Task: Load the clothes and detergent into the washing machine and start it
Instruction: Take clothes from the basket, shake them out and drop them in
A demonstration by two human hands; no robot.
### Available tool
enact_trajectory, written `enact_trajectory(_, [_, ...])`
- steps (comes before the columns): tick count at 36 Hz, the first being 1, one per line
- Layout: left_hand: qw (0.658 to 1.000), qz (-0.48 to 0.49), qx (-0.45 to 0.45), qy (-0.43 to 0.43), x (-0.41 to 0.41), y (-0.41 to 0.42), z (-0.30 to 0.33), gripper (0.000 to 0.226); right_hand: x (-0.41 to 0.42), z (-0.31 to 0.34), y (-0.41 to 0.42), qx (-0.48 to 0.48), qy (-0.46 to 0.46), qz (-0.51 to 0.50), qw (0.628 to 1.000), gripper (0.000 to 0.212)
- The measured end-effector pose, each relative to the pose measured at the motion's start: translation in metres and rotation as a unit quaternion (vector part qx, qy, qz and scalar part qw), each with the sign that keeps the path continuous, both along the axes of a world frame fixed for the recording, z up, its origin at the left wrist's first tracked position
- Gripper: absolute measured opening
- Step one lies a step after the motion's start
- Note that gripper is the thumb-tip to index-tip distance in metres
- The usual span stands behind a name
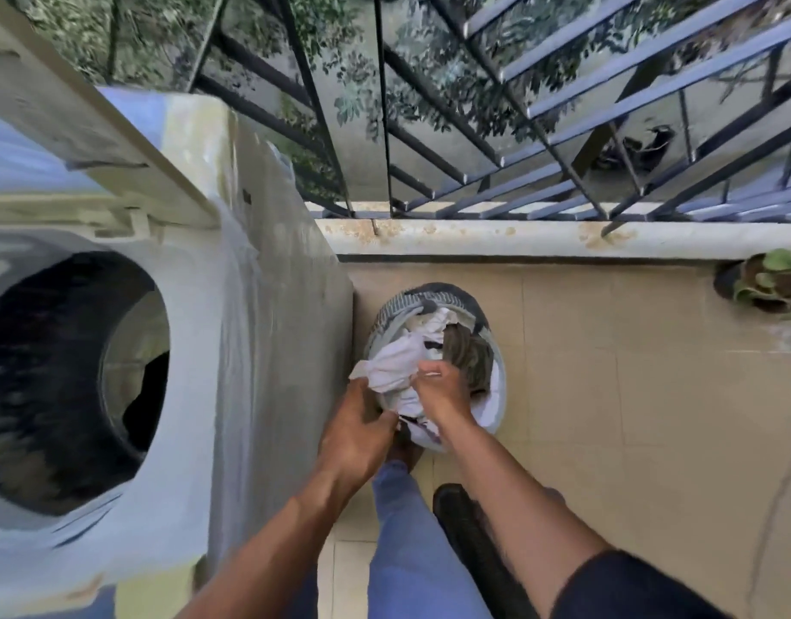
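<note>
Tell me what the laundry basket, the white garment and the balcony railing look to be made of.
Laundry basket: apparently smooth white plastic, judging by its even, slightly glossy wall. White garment: soft woven or knit fabric, matte, crumpled into folds under both hands. Balcony railing: seemingly metal bars painted dark, with light glinting along straight hard edges.

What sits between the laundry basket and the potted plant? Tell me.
Nothing: in the head view only bare tiled floor lies between the laundry basket and the potted plant.
</note>
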State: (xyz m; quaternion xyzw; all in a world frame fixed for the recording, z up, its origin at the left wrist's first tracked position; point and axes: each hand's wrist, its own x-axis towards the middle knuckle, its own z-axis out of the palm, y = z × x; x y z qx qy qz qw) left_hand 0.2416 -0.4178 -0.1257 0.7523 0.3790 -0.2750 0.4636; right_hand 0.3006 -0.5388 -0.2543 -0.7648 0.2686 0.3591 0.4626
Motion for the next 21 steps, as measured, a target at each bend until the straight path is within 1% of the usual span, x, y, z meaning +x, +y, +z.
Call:
enact_trajectory(3, [1.0, -0.007, -0.009, 0.012, -0.004, -0.002, -0.025, 0.056, 0.002, -0.047, 0.003, -0.009, 0.043, 0.038, 0.998, 0.045])
enact_trajectory(5, [1.0, -0.009, -0.01, 0.013, -0.004, -0.003, -0.041, 0.056, 0.007, -0.077, 0.006, -0.005, 0.065, 0.034, 0.997, 0.059])
enact_trajectory(8, [1.0, -0.003, -0.012, 0.005, -0.004, -0.005, -0.062, 0.054, 0.017, -0.111, 0.015, 0.028, 0.129, -0.046, 0.99, 0.086])
enact_trajectory(9, [1.0, -0.001, -0.013, 0.001, -0.004, -0.006, -0.069, 0.055, 0.021, -0.116, 0.019, 0.046, 0.152, -0.075, 0.984, 0.091])
enact_trajectory(10, [1.0, 0.001, -0.015, -0.002, -0.005, -0.006, -0.075, 0.056, 0.025, -0.121, 0.022, 0.061, 0.17, -0.093, 0.979, 0.091])
enact_trajectory(11, [1.0, 0.006, -0.017, -0.006, -0.006, -0.007, -0.081, 0.058, 0.029, -0.127, 0.024, 0.071, 0.178, -0.105, 0.976, 0.086])
enact_trajectory(14, [1.0, 0.024, -0.016, -0.004, -0.01, -0.008, -0.091, 0.06, 0.036, -0.137, 0.031, 0.094, 0.179, -0.131, 0.97, 0.052])
enact_trajectory(16, [0.999, 0.031, -0.015, 0.006, -0.013, -0.008, -0.093, 0.057, 0.035, -0.14, 0.033, 0.094, 0.16, -0.146, 0.972, 0.032])
enact_trajectory(18, [0.999, 0.032, -0.015, 0.006, -0.016, -0.007, -0.088, 0.051, 0.035, -0.134, 0.034, 0.068, 0.121, -0.114, 0.984, 0.011])
enact_trajectory(19, [0.999, 0.031, -0.015, 0.003, -0.017, -0.006, -0.083, 0.048, 0.034, -0.13, 0.034, 0.054, 0.097, -0.089, 0.99, 0.01])
enact_trajectory(21, [0.999, 0.028, -0.015, -0.009, -0.018, -0.004, -0.073, 0.043, 0.03, -0.113, 0.034, 0.034, 0.041, -0.034, 0.998, 0.015])
